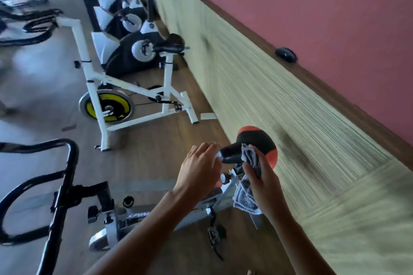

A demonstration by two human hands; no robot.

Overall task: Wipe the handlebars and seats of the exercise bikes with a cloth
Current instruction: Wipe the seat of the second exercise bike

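Right hand, fingers clenched round the grey cloth, holds it against the black-and-red seat, left hand gripping its nose: mid seat-wipe, I judge, next sweeping rearward.

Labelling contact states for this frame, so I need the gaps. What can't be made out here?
Head view:
- Left hand at the seat nose: its own back hides the fingertips, so the grip is unclear.
- Seat's underside: hidden by the right hand and cloth.
- Near handlebars: cut off by the left edge.
- Far bikes: blurred, small.
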